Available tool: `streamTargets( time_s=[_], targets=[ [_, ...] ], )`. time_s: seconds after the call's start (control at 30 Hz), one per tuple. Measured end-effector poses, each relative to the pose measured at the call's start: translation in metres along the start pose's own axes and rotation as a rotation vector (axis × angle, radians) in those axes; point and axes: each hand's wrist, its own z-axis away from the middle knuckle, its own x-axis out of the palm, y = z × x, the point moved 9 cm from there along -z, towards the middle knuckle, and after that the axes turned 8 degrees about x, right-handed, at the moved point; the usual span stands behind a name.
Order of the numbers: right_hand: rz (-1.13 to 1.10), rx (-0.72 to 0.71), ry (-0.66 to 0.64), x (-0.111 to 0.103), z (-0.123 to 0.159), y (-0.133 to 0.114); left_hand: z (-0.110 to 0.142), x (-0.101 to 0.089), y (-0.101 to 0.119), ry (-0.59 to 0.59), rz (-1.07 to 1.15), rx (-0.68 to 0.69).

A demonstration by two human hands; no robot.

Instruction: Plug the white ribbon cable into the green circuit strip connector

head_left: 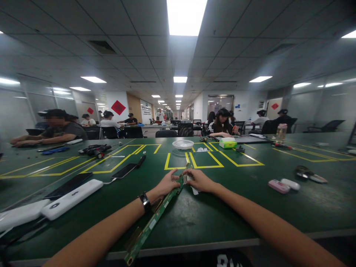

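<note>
A long, narrow green circuit board slants from the table's front edge up toward the middle, with brownish flaps along its left side. My left hand, wearing a dark watch at the wrist, grips the board near its far end, thumb on top and index finger stretched out. Beside it, the fingers of my right hand are pinched around a small pale piece against the board; whether it is attached cannot be made out. A white scrap shows just under the right fingers.
Beyond my hands stands a clear round dish, with a green-and-white packet to its right. White power banks and phones lie left. A pink case and keys lie right. Yellow tape marks the green table; people sit beyond.
</note>
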Motion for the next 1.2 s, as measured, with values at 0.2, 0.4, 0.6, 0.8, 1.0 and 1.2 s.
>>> streamTargets(
  time_s=[0.2,0.4,0.6,0.8,1.0,1.2],
  targets=[
    [-0.186,0.138,-0.045,-0.003,-0.004,0.011,0.004,-0.002,0.004,-0.009,0.221,-0.057],
    [-0.479,0.369,-0.208,0.014,0.005,0.027,-0.001,-0.005,0.008,0.013,0.247,-0.044],
    [-0.786,0.445,-0.310,0.039,0.010,0.009,-0.001,-0.003,0.008,0.032,0.215,-0.036],
    [-0.852,0.425,-0.267,0.042,0.006,0.011,0.006,0.000,0.012,0.051,0.218,-0.054],
    [-0.871,0.434,-0.258,0.037,0.006,0.014,0.008,0.007,0.016,0.024,0.231,-0.039],
    [-0.862,0.400,-0.254,0.037,0.006,0.008,0.007,0.006,0.015,0.015,0.244,0.020]
  ],
)
